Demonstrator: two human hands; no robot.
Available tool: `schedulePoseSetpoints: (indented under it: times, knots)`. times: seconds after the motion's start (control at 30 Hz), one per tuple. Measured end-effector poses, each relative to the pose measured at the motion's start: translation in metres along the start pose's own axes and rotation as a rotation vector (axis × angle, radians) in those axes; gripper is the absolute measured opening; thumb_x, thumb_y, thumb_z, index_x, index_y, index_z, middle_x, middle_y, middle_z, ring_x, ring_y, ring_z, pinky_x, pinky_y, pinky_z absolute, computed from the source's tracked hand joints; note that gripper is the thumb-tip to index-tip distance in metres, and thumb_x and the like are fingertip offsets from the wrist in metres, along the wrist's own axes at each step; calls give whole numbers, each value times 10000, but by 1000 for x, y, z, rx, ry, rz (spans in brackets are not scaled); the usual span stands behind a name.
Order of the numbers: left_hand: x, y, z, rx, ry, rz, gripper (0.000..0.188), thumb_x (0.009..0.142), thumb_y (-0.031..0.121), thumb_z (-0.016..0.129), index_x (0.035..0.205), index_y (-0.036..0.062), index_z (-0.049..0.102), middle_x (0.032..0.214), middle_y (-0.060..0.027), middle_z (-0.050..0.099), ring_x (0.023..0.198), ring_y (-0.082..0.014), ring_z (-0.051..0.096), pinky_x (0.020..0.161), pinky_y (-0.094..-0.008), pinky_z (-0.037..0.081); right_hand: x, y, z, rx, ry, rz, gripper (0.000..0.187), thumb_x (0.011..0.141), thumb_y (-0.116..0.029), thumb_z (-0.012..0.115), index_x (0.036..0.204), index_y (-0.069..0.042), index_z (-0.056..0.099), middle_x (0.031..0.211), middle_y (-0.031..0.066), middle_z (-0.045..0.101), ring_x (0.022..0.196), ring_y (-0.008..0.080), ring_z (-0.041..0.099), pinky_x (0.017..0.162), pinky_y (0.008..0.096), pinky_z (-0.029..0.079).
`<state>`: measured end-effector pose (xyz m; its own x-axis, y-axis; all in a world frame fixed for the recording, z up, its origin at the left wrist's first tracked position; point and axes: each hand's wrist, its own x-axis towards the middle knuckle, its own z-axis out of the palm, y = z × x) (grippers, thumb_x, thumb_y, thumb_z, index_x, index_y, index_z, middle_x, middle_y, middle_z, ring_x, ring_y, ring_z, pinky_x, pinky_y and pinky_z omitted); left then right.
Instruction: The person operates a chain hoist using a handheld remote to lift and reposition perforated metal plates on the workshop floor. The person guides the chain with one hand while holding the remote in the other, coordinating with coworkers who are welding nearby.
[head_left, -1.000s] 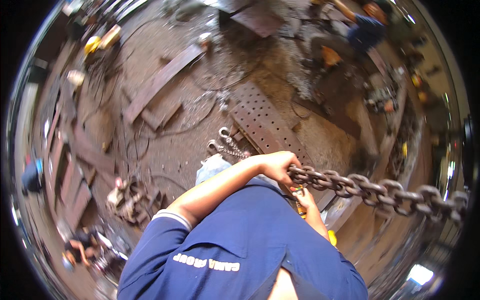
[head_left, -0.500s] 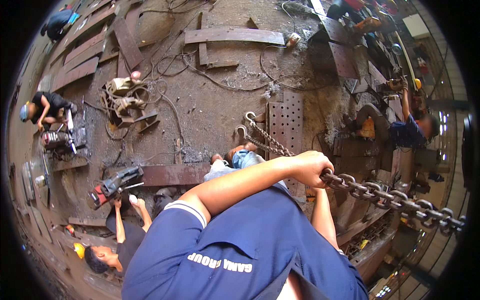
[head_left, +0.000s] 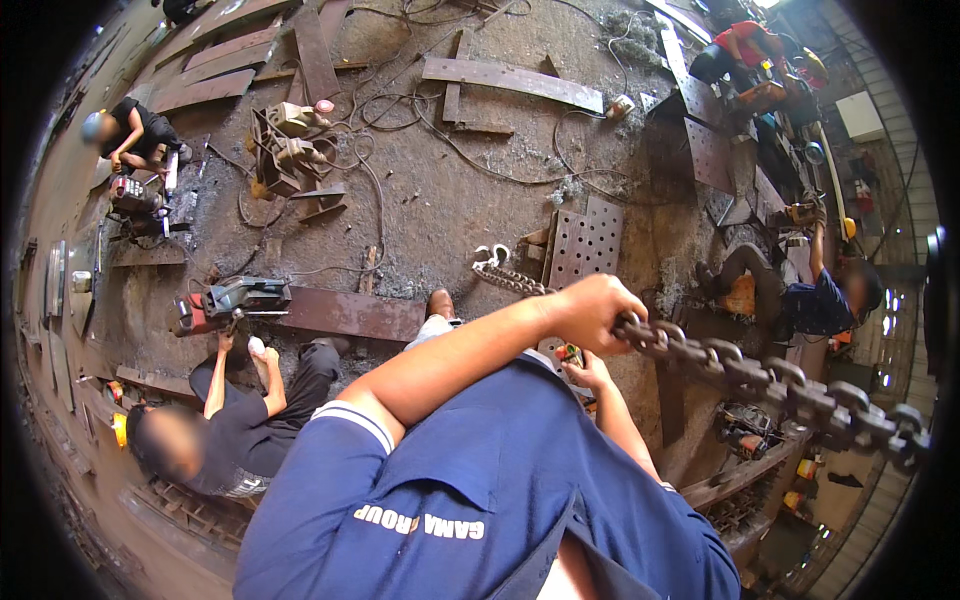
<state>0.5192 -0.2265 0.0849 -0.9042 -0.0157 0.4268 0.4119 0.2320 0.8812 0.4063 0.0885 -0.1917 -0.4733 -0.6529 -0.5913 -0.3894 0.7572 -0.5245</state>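
My left hand (head_left: 600,312) is closed around a heavy, dark steel chain (head_left: 770,378), whose large links stretch from my fist to the right edge. A chain length (head_left: 515,280) comes out on the other side, toward two pale metal hooks (head_left: 492,254) near the floor. Just below that fist, my right hand (head_left: 590,371) holds a small device with green and orange-red parts (head_left: 570,355); its exact kind is unclear. Beyond the hooks lies a perforated steel plate (head_left: 585,240), partly hidden by my left arm and hand.
Cables (head_left: 450,165) snake across the dirty floor. A long steel plate (head_left: 350,312) lies at left, near a drilling machine (head_left: 245,297) and a crouching person (head_left: 215,430). Other people work at far left, far right and right. Another flat bar (head_left: 510,82) lies ahead.
The whole view has shifted. My left hand still grips the chain, and the hooks now sit closer together. My right hand, mostly hidden before, now shows with the small device.
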Motion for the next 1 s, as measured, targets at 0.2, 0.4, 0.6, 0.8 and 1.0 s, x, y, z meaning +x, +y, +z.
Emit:
schedulePoseSetpoints:
  times: [0.2, 0.4, 0.6, 0.8, 1.0]
  knots:
    - [12, -7, 23, 29, 203, -56, 300, 707, 161, 831, 963, 40, 731, 768, -149, 718, 655, -193, 688, 660, -349, 553, -82, 55, -24, -94, 66, 267, 626, 795, -506, 801, 1185, -73, 574, 1138, 199, 697, 1094, 359, 661, 925, 426, 517]
    - [28, 1, 68, -72, 305, -185, 195, 864, 146, 816, 988, 38, 712, 797, 46, 668, 699, -39, 566, 618, -248, 477, -174, 146, -4, 208, 191, 332, 691, 788, -545, 802, 1224, -65, 564, 1190, 226, 686, 1123, 347, 670, 908, 426, 530]
    - [38, 20, 99, -36, 361, -233, 174, 877, 181, 804, 902, 51, 692, 723, 26, 648, 653, -74, 599, 606, -252, 472, -259, 241, 101, 198, 54, 628, 903, 720, -609, 812, 1377, -57, 532, 1310, 237, 642, 1251, 366, 607, 1029, 438, 499]
    - [57, 25, 130, -110, 371, -287, 113, 912, 140, 741, 935, 40, 693, 771, -14, 666, 687, -110, 625, 646, -262, 489, -311, 267, 155, 290, -54, 627, 864, 756, -599, 761, 1349, -16, 527, 1319, 269, 621, 1267, 399, 582, 1035, 460, 479]
    - [76, 26, 149, -121, 375, -278, 90, 918, 97, 713, 957, 22, 682, 800, -36, 672, 712, -126, 629, 679, -266, 490, -283, 257, 144, 489, 171, 587, 764, 758, -599, 786, 1230, -43, 558, 1209, 263, 670, 1170, 419, 633, 961, 481, 509]
